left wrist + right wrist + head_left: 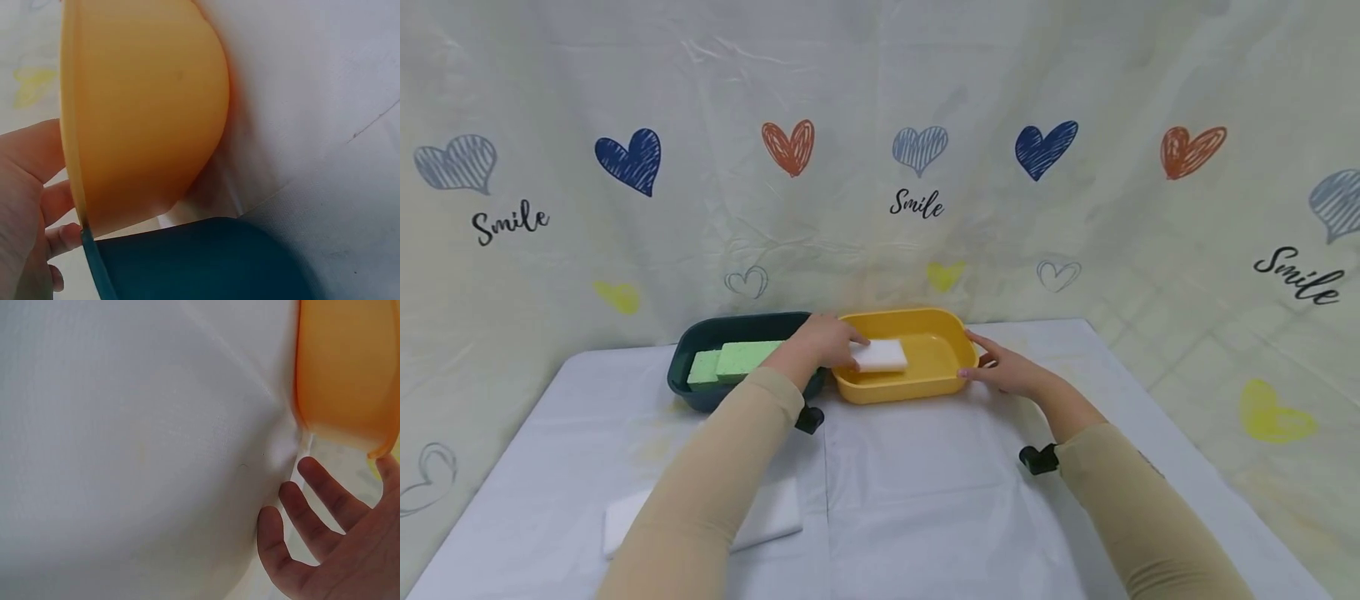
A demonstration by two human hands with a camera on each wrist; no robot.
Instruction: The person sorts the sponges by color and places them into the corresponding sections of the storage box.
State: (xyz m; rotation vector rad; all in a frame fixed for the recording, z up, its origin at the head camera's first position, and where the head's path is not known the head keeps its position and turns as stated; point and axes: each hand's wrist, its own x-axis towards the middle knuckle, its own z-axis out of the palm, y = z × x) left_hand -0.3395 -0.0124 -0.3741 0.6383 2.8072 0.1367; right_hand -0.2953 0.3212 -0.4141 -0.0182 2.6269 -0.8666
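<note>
White sponge (880, 355) lies inside the yellow tub (936, 385) under the left hand (823, 340), whose fingers curl over its near end, while the right hand (1003, 369) rests spread against the tub's right rim; two green sponges (733, 362) wait in the dark green tub (700, 335) touching its left side. From the left wrist, the two tubs meet edge to edge on the white cloth (325, 94), and the right wrist shows loose, parted fingers (315, 512) beside the yellow wall, nothing blocking them.

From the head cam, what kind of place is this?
Likely a staged recording setup, not a real kitchen: a cream backdrop sheet printed with hearts and "Smile", a table under white cloth, and a yellow plastic tub beside a dark green plastic tub.
</note>
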